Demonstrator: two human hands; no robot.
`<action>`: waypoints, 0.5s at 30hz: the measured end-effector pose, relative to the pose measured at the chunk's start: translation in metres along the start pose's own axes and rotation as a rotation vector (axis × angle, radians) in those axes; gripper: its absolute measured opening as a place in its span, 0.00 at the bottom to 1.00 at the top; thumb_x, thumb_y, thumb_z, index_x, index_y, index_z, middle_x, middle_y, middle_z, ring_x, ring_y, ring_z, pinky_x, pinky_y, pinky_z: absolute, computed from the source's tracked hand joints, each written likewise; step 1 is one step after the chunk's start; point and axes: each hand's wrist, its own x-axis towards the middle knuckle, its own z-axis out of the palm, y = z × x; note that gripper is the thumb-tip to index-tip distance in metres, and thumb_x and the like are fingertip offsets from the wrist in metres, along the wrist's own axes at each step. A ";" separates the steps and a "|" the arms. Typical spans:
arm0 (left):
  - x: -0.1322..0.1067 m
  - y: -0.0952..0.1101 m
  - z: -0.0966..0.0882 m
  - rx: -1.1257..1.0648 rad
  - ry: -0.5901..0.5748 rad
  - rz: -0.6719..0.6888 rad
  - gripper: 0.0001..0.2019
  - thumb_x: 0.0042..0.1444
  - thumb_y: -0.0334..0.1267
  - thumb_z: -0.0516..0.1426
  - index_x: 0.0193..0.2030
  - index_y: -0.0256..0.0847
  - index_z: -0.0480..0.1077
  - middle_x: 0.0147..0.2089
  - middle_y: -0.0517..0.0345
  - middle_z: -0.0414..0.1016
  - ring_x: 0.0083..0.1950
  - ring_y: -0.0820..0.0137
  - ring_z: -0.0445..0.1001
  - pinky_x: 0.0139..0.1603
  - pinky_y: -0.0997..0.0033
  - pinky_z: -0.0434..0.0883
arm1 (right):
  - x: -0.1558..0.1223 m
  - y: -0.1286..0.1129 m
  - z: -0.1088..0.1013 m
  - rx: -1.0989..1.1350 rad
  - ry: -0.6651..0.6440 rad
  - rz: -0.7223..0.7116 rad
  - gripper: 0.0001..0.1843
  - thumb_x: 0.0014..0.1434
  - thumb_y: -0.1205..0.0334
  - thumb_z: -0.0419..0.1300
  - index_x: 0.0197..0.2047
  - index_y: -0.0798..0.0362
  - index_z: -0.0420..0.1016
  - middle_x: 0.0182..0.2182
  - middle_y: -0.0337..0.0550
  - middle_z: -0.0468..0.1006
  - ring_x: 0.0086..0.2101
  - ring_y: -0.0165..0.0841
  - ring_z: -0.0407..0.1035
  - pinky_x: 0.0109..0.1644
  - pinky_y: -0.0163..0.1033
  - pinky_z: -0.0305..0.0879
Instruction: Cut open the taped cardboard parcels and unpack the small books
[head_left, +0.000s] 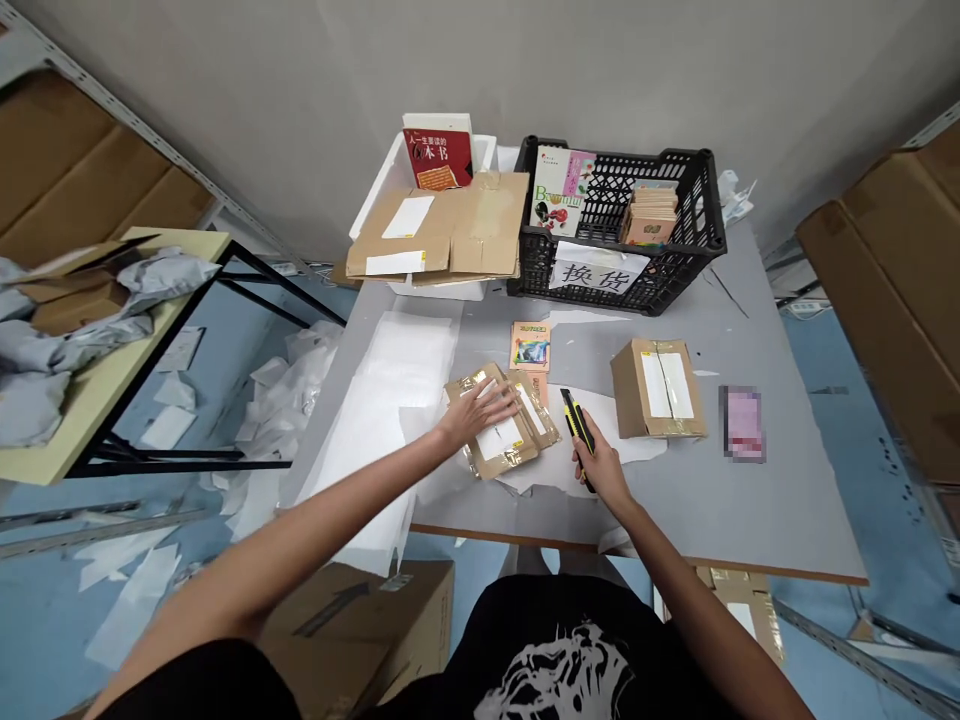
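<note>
My left hand lies with spread fingers on a flat cardboard package that has white labels and clear tape. My right hand grips a black and yellow box cutter, its tip pointing away from me, just right of the package. Behind the package lies a small book with a colourful cover, and part of another orange one shows under the package's edge. A taped cardboard box with a white label stands to the right of the cutter.
At the back of the table stand a black plastic crate with books and a white bin topped by flattened cardboard. White wrapping sheets cover the left side. A blurred pink item lies far right.
</note>
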 end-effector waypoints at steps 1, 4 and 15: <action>0.006 -0.008 -0.004 -0.014 -0.054 0.049 0.34 0.46 0.34 0.56 0.60 0.68 0.59 0.62 0.67 0.63 0.67 0.63 0.56 0.62 0.51 0.57 | -0.003 0.001 0.000 0.010 0.008 0.014 0.36 0.59 0.47 0.48 0.69 0.46 0.47 0.22 0.31 0.68 0.16 0.26 0.65 0.19 0.31 0.65; 0.016 -0.022 -0.021 0.002 -0.168 0.226 0.35 0.39 0.40 0.60 0.59 0.55 0.63 0.60 0.54 0.64 0.65 0.55 0.56 0.61 0.52 0.55 | -0.016 0.001 -0.002 0.066 0.028 0.029 0.37 0.58 0.46 0.49 0.69 0.47 0.47 0.22 0.31 0.68 0.16 0.26 0.64 0.19 0.32 0.66; -0.009 0.007 -0.004 0.125 0.070 -0.122 0.49 0.42 0.59 0.56 0.69 0.41 0.46 0.59 0.38 0.56 0.59 0.46 0.56 0.56 0.47 0.55 | -0.034 -0.025 -0.031 0.103 0.020 -0.055 0.34 0.60 0.49 0.51 0.68 0.44 0.51 0.22 0.31 0.68 0.14 0.26 0.62 0.19 0.33 0.65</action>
